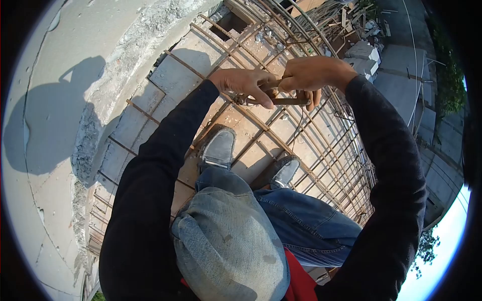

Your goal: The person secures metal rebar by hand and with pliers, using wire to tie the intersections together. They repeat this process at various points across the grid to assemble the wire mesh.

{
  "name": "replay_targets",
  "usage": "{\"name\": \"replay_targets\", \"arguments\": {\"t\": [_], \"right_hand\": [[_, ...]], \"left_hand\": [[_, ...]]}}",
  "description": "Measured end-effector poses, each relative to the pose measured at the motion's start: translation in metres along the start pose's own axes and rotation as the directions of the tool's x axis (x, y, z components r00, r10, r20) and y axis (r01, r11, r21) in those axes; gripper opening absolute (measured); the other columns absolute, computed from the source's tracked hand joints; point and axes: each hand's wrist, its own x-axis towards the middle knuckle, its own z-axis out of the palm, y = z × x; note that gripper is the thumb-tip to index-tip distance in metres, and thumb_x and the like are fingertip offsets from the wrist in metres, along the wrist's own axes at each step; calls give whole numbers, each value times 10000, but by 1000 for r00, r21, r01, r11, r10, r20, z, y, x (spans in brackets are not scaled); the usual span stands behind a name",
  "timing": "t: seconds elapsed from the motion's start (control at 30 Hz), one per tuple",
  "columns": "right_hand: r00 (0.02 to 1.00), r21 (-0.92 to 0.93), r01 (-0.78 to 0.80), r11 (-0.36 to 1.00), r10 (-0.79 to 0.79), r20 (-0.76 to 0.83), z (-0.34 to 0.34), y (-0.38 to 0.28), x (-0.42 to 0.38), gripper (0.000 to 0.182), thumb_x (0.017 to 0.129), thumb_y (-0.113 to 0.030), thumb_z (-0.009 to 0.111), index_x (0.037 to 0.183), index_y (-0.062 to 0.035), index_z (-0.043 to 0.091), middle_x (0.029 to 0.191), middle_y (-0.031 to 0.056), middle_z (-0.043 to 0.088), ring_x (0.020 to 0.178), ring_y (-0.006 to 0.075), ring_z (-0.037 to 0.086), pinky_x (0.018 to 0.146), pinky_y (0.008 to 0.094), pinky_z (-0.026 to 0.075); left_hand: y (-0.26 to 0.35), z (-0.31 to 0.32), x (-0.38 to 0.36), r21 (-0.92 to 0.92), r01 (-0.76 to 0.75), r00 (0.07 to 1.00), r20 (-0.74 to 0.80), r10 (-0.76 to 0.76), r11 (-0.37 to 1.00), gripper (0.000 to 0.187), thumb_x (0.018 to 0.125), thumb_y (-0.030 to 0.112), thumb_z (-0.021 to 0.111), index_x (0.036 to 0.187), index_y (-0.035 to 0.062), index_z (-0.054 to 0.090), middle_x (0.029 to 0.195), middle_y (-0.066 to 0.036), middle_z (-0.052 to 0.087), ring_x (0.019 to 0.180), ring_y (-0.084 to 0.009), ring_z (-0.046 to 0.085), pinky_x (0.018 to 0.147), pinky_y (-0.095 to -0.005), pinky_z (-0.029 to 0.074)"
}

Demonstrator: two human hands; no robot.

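Holds a dark bar-like tool (pixel 288 102) at upper centre of the frame, between left grip (pixel 246 83) and right grip (pixel 312 76), close together above a rusty rebar grid (pixel 263 129). Has a thin wire (pixel 302 120) hanging just below right grip. Wears black sleeves (pixel 150 190), blue jeans (pixel 231 246) at bottom centre and, mid-frame among the bars, grey shoes (pixel 219 148). At left, pale concrete (pixel 55 215) with a dark shadow (pixel 65 115). At upper right, heaped scrap wood (pixel 354 22); at lower right, bright sky (pixel 442 261).
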Motion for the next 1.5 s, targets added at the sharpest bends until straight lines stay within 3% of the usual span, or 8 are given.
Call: {"name": "replay_targets", "arguments": {"t": [0.1, 0.63, 1.03, 1.1, 1.23, 1.37, 1.43, 1.5], "right_hand": [[992, 492, -95, 865, 39, 123, 10, 26, 2, 425, 925, -334, 557, 1020, 74, 621, 741, 175, 675, 654, 261, 710, 471, 306, 567], [926, -358, -55, 932, -86, -366, 97, 6, -6, 514, 669, -180, 743, 1092, 17, 530, 948, 184, 584, 839, 352, 638, 709, 423, 529], [833, 355, -96, 930, 271, -483, 245, 21, 12, 622, 667, -314, 752, 1109, 25, 475, 974, 233, 627, 889, 393, 638, 750, 461, 501], [878, 383, -112, 917, 272, -395, 221, 23, -3, 611, 678, -323, 738, 1103, 37, 488, 973, 248, 632, 895, 392, 640, 759, 458, 498], [982, 631, -91, 771, 175, -71, 187, 21, -23, 655, 688, -422, 698, 1070, 71, 495, 922, 273, 624, 807, 367, 641, 736, 429, 492], [998, 755, -51, 654, 69, 7, 203, 25, -74, 641, 685, -396, 696, 1074, 71, 493, 826, 232, 606, 766, 348, 630, 689, 425, 475], [981, 541, -141, 829, 191, -37, 201, 27, -119, 631, 672, -354, 739, 1097, 44, 495, 764, 199, 603, 723, 341, 629, 674, 425, 468], [946, 542, -95, 835, 245, -211, 233, 38, -139, 628, 668, -324, 761, 1107, 37, 493, 772, 188, 598, 708, 341, 622, 664, 438, 467]], "left_hand": [[0, 15, 4, 65, 69, 993, -102, -62, 995, 574, 671, 287, 826, 1115, 10, 591, 875, -20, 598, 794, -106, 549, 707, -258, 431], [6, 29, 44, 241, 338, 930, 62, -362, 910, 411, 611, 321, 858, 865, 50, 683, 692, -25, 606, 598, -120, 570, 529, -245, 458], [-41, 105, 38, 804, 218, 962, -80, -263, 553, 550, 583, 272, 791, 1046, 26, 625, 1038, -190, 648, 983, -356, 630, 831, -448, 496], [-60, 118, 18, 883, 27, 891, -234, 389, 469, 537, 641, 288, 797, 1076, 38, 606, 1100, -155, 605, 1003, -347, 600, 842, -455, 489], [-30, 122, -30, 864, 41, 770, -348, 536, 501, 472, 730, 311, 771, 1083, 53, 593, 1099, -131, 566, 1001, -331, 572, 841, -432, 493], [-43, 129, -69, 336, 250, 532, -831, 161, 908, 410, 855, 389, 687, 1073, 60, 575, 962, -100, 587, 875, -220, 615, 765, -366, 527], [-45, 122, -80, -652, 284, 709, -350, -612, 703, 455, 912, 448, 604, 1077, 27, 553, 923, -88, 587, 838, -176, 623, 748, -343, 540], [-32, 143, -65, -591, 164, 886, -263, -381, 790, 568, 952, 464, 531, 1257, -4, 430, 977, -90, 583, 994, -216, 618, 792, -339, 547]]}}
